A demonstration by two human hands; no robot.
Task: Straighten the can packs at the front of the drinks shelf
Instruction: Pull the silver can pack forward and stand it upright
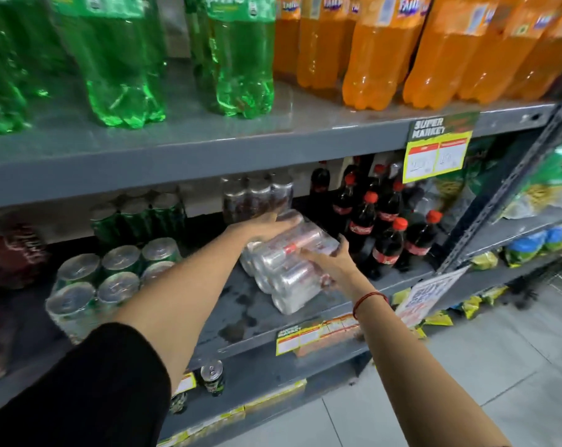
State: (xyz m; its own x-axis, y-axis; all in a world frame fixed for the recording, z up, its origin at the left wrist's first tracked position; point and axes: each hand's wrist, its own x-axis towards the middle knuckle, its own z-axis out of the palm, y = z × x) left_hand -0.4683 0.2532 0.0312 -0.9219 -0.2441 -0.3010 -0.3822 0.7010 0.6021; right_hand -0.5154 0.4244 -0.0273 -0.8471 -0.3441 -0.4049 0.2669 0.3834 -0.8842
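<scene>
A grey metal shelf unit [208, 150] fills the aisle view, its top shelf lined with green bottles [125, 59] at left and orange bottles [379, 56] at right. On the middle shelf [241, 304], cola bottles [386, 233] with red caps stand at right, and a wrapped green pack [112, 279] of upright cans sits at the near left edge. Between them, a silver pack [286, 266] of cans lies on its side and askew, its near end close to the shelf's front edge. A person clamps it with both hands: the left hand [263, 225] presses down on its far top, the right hand [331, 262] grips its right side, fingers curled over the wrap. A black sleeve [89, 382] covers the left upper arm; a red thread band [368, 301] circles the right wrist. Yellow price tags [318, 335] line the shelf edge, and a single can [212, 377] stands on the shelf below.
</scene>
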